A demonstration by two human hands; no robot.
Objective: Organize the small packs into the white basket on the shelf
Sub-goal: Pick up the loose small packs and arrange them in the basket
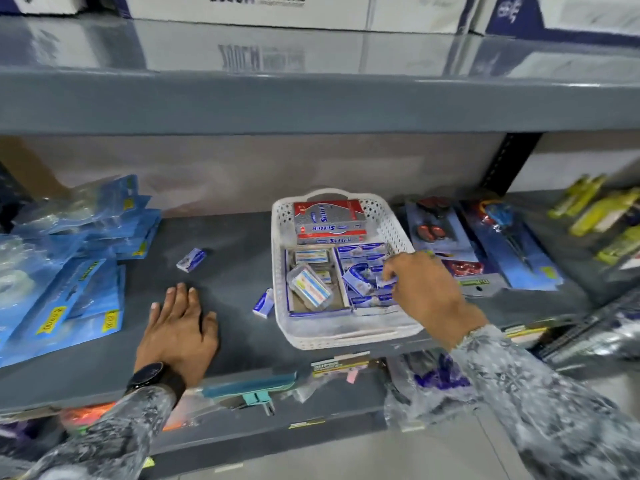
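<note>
- right hand reaches into the basket, fingers pinching a small pack over the right-hand tray of packs, likely to slot it among its like.
- left hand lies flat on the shelf, fingers spread and holding nothing, seemingly for support.
- two packs wait outside: one just beside the basket's left wall, another farther left.

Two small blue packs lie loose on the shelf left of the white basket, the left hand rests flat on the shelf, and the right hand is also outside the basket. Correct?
Not quite. In the head view the right hand is inside the white basket, pinching a small blue pack. The rest holds: two loose packs, left hand flat on the shelf.
</note>
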